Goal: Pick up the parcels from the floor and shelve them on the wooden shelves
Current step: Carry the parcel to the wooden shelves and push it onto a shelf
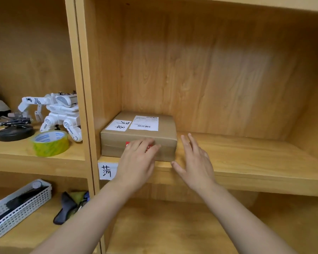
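A brown cardboard parcel (139, 136) with two white labels on top lies flat on the wooden shelf (246, 162), pushed against the compartment's left wall. My left hand (138, 162) rests with flat, spread fingers against the parcel's front face, covering a red sticker. My right hand (195, 162) is open just right of the parcel's front right corner, fingers extended over the shelf board, apart from the box or barely touching it. Neither hand grips anything.
A white paper tag (106, 170) is stuck on the shelf's front edge. The left compartment holds a white toy robot (61, 114), a roll of green tape (50, 143) and a black round object (15, 132). Below left sit a white plastic basket (17, 206) and a dark pouch (64, 209).
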The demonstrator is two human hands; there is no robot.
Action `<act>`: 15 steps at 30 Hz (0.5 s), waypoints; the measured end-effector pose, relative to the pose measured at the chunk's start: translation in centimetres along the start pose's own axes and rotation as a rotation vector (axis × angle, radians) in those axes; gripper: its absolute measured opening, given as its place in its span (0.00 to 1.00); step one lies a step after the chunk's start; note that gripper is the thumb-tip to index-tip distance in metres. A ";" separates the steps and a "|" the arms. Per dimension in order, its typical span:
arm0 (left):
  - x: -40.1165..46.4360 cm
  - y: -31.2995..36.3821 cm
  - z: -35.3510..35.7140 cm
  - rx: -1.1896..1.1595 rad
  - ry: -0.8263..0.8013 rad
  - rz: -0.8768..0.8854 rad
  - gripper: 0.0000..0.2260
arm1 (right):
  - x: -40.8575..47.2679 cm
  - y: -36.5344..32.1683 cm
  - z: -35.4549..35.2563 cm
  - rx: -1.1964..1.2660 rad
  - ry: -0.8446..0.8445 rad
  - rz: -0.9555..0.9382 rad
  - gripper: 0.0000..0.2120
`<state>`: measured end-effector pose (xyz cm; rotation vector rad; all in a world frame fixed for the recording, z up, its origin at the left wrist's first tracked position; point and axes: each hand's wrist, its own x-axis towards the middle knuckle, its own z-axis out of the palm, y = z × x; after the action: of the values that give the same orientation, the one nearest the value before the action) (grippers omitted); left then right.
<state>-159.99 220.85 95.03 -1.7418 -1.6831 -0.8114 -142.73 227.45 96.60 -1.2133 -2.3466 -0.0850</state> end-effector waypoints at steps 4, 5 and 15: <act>-0.2 1.6 1.0 -0.108 -0.020 0.102 0.17 | -3.2 0.4 -0.7 -0.049 -0.004 0.101 0.36; -0.3 2.0 1.2 -0.141 -0.034 0.130 0.17 | -4.1 0.5 -0.9 -0.073 -0.008 0.133 0.35; -4.6 10.1 2.5 -0.495 -0.299 0.298 0.17 | -16.7 1.2 -2.2 -0.290 -0.026 0.451 0.26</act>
<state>-149.86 219.37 89.97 -2.4889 -1.4183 -0.9129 -132.89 215.06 90.81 -1.8652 -2.0714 -0.2627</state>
